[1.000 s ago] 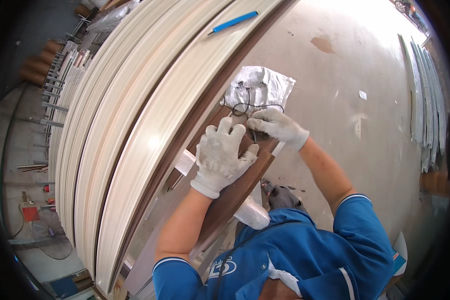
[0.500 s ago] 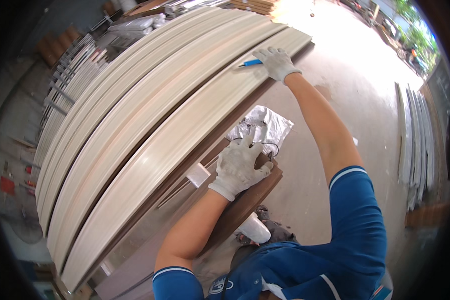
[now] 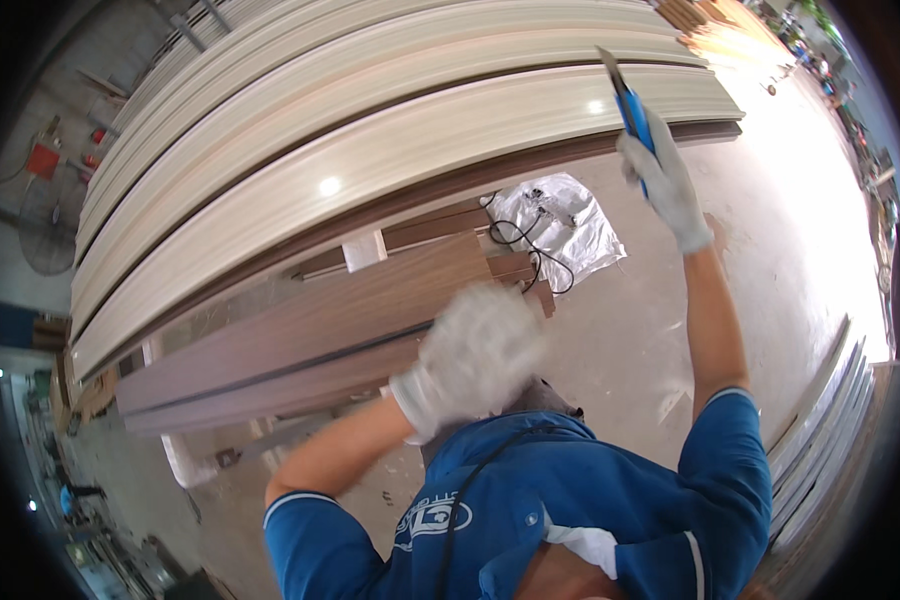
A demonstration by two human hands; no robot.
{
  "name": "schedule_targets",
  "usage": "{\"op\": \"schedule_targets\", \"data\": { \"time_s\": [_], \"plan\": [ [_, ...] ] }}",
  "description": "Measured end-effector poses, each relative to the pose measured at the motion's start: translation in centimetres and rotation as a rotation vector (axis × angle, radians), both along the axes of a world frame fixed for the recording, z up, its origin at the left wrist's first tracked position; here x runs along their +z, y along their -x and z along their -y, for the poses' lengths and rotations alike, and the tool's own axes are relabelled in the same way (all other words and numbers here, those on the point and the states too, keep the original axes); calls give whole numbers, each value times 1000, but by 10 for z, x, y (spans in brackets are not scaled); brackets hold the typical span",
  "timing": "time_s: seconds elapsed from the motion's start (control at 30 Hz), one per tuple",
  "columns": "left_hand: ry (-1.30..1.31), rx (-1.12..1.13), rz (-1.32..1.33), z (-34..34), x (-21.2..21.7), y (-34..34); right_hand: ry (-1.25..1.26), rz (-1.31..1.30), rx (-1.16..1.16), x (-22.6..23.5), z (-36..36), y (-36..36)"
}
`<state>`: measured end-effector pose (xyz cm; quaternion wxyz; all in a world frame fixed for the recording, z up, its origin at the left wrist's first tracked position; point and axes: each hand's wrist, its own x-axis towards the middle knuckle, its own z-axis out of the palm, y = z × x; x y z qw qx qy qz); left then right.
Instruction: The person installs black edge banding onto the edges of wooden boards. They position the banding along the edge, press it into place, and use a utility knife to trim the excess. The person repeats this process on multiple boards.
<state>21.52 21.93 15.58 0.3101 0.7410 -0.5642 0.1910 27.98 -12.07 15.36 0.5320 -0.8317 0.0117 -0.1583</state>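
Right hand (image 3: 665, 185), white work glove, arm stretched out, fingers wrapped tight around a blue-handled utility knife (image 3: 630, 105). Knife is raised, blade end pointing up and away, over the near edge of the pale panel stack (image 3: 370, 170).

Left hand (image 3: 475, 355), also gloved, motion-blurred, sits over the near end of the dark wood-grain boards (image 3: 300, 330). Can't tell finger state or whether it grips or just touches the board.

Surface: long cream/beige glossy panels, stacked and lying side by side, running left to right across the upper frame, light spots reflected on top. Brown boards lie lower, in front of the stack, on white supports (image 3: 363, 248). A clear plastic sheet (image 3: 560, 225) with a dark cable on it lies on the floor just past the boards' right end.

Room: bare concrete floor (image 3: 790, 270), sunlit at top right. More pale strips (image 3: 820, 420) lie on the floor at right. Standing fan (image 3: 50, 235) at far left.
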Motion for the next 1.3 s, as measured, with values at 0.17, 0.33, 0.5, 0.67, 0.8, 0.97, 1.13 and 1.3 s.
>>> {"op": "schedule_targets", "data": {
  "time_s": [0.17,0.33,0.5,0.67,0.8,0.97,1.13,1.3],
  "plan": [
    [59,131,-1202,58,-91,106,-321,-149,164,-48,-14,70],
    [939,491,-1396,117,-167,87,-186,-371,357,-54,-6,101],
    [515,663,-959,113,-180,48,300,-248,590,-26,-6,105],
    [651,514,-1533,105,-165,67,1252,228,700,0,-18,82],
    [683,653,-1402,108,-149,79,1372,511,788,23,-37,46],
    [653,714,-1277,106,-131,84,1566,643,913,43,-62,15],
    [617,716,-1198,96,-106,98,1666,627,1024,31,-77,-11],
    [606,696,-1122,67,-73,119,1503,471,1100,5,-62,-23]
  ]
}}
